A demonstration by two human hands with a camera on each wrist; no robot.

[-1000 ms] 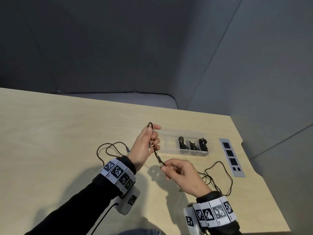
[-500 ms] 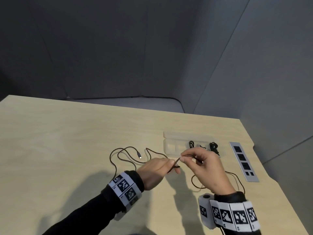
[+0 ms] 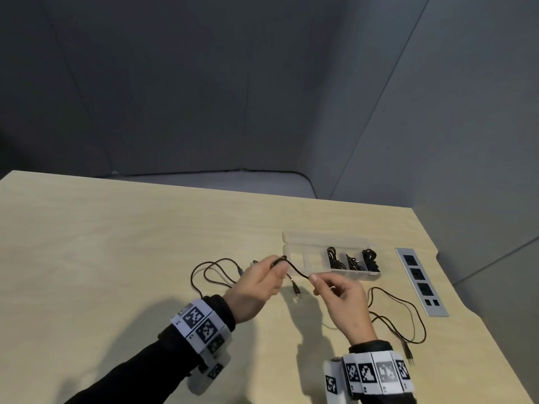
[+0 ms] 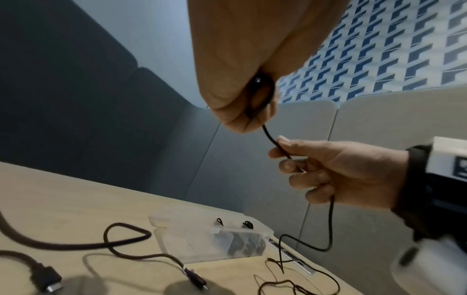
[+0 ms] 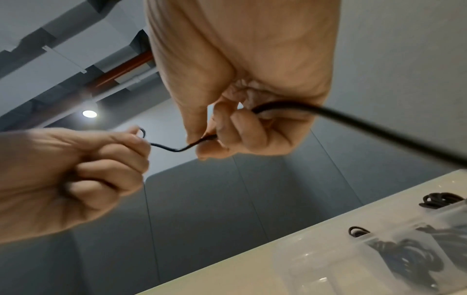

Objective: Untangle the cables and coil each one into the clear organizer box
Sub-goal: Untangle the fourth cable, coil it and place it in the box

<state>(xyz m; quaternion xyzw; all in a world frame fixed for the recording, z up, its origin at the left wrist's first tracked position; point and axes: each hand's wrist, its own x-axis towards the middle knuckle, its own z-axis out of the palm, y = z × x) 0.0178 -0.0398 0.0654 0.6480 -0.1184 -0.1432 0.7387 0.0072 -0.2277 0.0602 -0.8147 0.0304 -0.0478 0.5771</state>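
From the head camera, both hands are up over the wooden table [image 3: 116,243], and the left hand [image 3: 256,282] has its fingers curled around a black cable [image 3: 296,269], a short end with a plug dangling below the fist. The right hand [image 3: 341,301] pinches the same cable between thumb and forefinger just beside it, so a short sagging span runs between the two. Past the right wrist the cable trails in loose loops on the table, near a grey socket strip [image 3: 420,282]. Behind the hands sits the clear organizer box [image 3: 294,255], three coiled cables [image 3: 353,259] filling its right-hand compartments. A second cable [image 3: 213,272] lies looped on the table to the left of the left hand. Over to the left wrist camera: the left hand [image 4: 240,69] is closed in a fist on the cable [image 4: 270,137], which drops straight to the right hand [image 4: 336,171], whose fingers curl round it. The organizer box [image 4: 192,235] lies below. Right wrist view now: the right hand [image 5: 242,83] nips the cable [image 5: 177,148] at thumb and fingertip, and the left hand [image 5: 76,175] grips its other side, a small loop poking above its fingers.
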